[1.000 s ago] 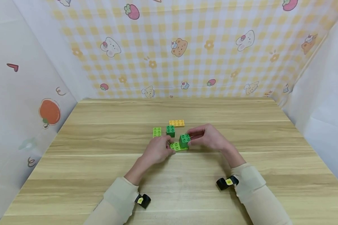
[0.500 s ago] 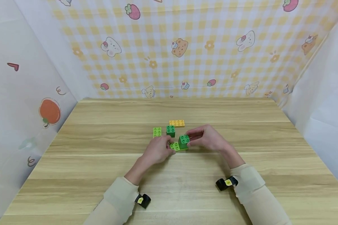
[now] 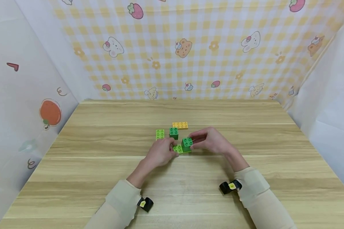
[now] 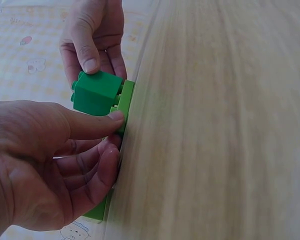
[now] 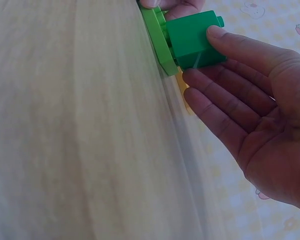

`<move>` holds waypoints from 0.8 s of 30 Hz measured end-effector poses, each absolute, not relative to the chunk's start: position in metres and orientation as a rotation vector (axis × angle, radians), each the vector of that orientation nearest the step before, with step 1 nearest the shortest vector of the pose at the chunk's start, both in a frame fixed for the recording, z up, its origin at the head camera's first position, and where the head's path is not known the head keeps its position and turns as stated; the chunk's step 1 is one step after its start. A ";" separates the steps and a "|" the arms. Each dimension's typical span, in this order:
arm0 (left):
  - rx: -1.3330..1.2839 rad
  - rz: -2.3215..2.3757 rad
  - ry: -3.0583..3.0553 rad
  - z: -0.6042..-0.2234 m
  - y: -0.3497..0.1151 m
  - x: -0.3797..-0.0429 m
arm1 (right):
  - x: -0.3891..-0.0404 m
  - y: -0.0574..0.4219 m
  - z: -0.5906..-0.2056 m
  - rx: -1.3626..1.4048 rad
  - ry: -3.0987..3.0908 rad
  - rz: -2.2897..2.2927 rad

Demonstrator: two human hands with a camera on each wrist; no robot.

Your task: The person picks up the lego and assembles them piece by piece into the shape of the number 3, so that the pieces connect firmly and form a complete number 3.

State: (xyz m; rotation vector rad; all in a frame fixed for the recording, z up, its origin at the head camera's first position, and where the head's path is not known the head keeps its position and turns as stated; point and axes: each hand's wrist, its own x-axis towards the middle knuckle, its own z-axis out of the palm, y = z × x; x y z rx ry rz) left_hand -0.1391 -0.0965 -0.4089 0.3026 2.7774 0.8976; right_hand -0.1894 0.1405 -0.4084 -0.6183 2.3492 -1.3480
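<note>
Block (image 3: 186,145), dark green and square-topped, stands over the right half of a light-green plate (image 3: 177,149) whose long axis runs left to right across the wooden table (image 3: 186,190). Both wrist views show studs between the two, so the block looks not fully seated; the line that seems to matter is straight down onto those studs. The person's right hand (image 3: 213,140), the nearer to the block, comes in from the right and pinches it between thumb and fingers. Facing it, the left hand (image 3: 161,152) has thumb and forefinger clamped on the plate's left end. Behind and left of the held block stands a second block (image 3: 173,135), with another plate (image 3: 160,133) farther left, partly hidden by the hand. Farthest off lies a yellow plate (image 3: 180,125), before a checked cloth (image 3: 200,63).
</note>
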 end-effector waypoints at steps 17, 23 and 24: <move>0.289 0.901 2.775 -0.408 -0.096 -0.139 | -0.188 0.139 -0.405 -0.642 2.355 -1.337; 0.301 0.910 2.783 -0.409 -0.097 -0.140 | -0.188 0.139 -0.406 -0.658 2.374 -1.327; 0.300 0.909 2.783 -0.409 -0.097 -0.139 | -0.188 0.139 -0.407 -0.655 2.373 -1.328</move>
